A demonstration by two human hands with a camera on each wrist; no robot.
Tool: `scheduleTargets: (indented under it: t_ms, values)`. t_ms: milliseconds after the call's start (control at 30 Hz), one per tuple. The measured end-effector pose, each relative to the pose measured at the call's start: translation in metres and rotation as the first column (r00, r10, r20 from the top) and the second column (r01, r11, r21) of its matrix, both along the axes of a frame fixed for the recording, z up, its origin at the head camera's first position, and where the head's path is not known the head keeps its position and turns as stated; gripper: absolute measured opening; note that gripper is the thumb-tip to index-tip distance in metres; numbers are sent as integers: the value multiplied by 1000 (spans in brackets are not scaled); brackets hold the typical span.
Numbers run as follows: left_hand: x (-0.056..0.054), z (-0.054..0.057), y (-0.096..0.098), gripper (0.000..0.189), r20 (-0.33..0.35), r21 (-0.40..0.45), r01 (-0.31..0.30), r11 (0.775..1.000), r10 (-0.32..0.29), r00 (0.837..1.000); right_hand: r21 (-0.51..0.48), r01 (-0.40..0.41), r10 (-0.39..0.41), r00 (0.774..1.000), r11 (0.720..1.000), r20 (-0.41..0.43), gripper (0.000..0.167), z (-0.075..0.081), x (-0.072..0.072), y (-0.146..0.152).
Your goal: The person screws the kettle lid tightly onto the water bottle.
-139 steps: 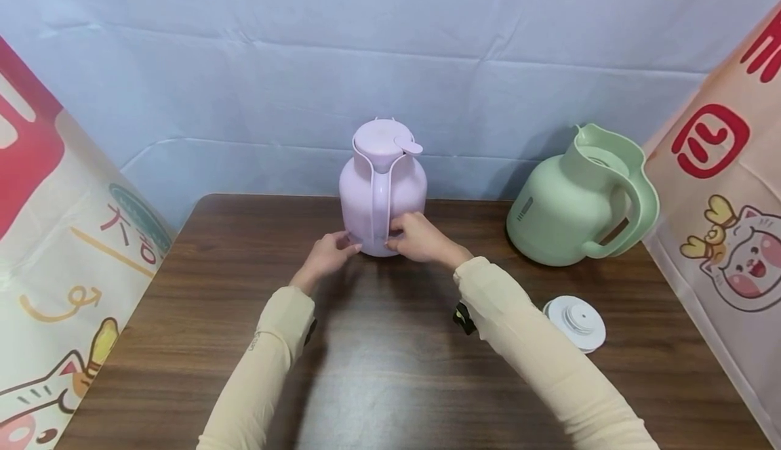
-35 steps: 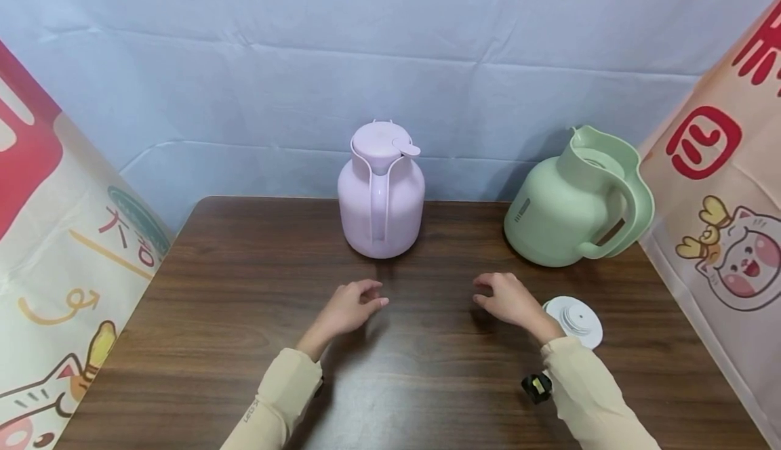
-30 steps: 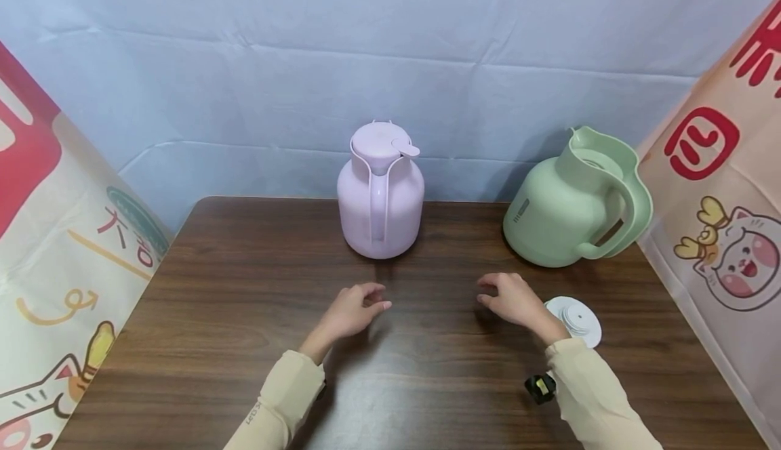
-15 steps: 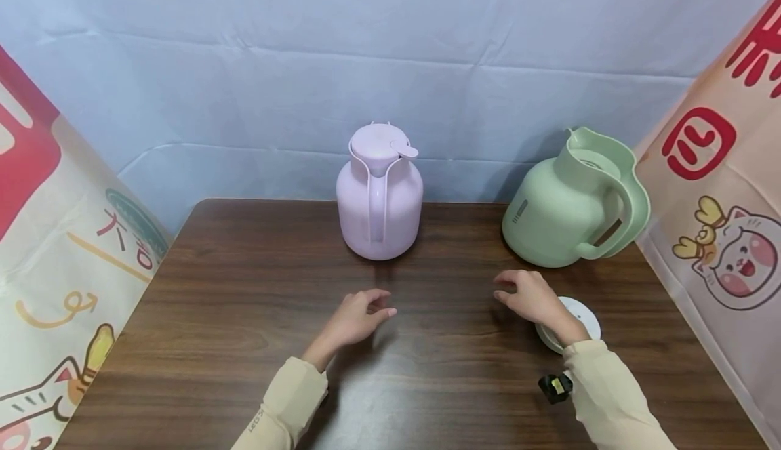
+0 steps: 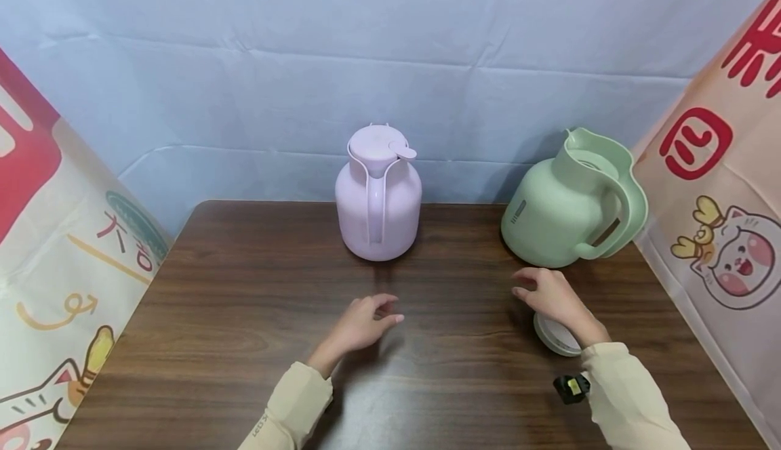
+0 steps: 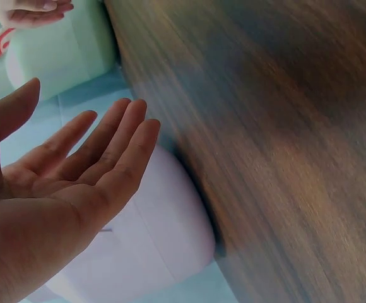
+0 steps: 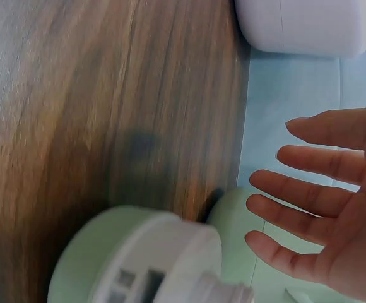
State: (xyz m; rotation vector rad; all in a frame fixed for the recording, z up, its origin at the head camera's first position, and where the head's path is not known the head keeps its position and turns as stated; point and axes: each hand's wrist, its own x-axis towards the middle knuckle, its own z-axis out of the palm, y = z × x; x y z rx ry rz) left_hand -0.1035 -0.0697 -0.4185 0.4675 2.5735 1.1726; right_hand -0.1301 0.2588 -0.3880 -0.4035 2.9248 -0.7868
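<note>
A lilac thermos jug (image 5: 399,216) with its lid on stands upright at the back middle of the table, its handle facing me. At the back right is a green thermos jug (image 5: 539,216), open at the top and handle to the right. My left hand (image 5: 360,324) hovers in front of the lilac jug, fingers relaxed and holding nothing. The green jug's lid (image 5: 556,340) lies upside down, its white plug side up; the right wrist view shows this stopper lid (image 7: 164,259) close by. Above it is my right hand (image 5: 554,297), fingers spread, partly hiding it.
The brown wooden table (image 5: 232,287) ends at a pale blue cloth backdrop (image 5: 293,84) behind both jugs. Printed cartoon banners flank it, one at the left (image 5: 61,247) and one at the right (image 5: 720,165). A small black camera (image 5: 572,389) is worn at my right wrist.
Several seconds ago both hands touched the lilac jug's base; they have since let go and drawn back. Lately the right hand has moved right, over the lid, and the left hand slightly right.
</note>
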Motion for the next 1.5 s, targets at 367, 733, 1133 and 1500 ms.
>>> scheduleTargets:
  t_ms: [367, 733, 1133, 1500]
  values:
    - [4, 0, 7, 40, -1, 22, 32, 999, -32, 999, 7, 52, -52, 998, 999, -29, 26, 3, 2, 23]
    - [5, -1, 13, 42, -3, 2, 50, 999, -50, 999, 23, 137, -136, 989, 990, -66, 25, 0, 5, 47]
    - [8, 0, 20, 41, -2, -17, 80, 997, -80, 997, 63, 201, -199, 979, 978, -38, 23, 6, 8, 66]
    - [10, 0, 21, 41, 20, -25, 122, 992, -121, 992, 66, 322, -318, 946, 944, -67, 27, 8, 9, 80]
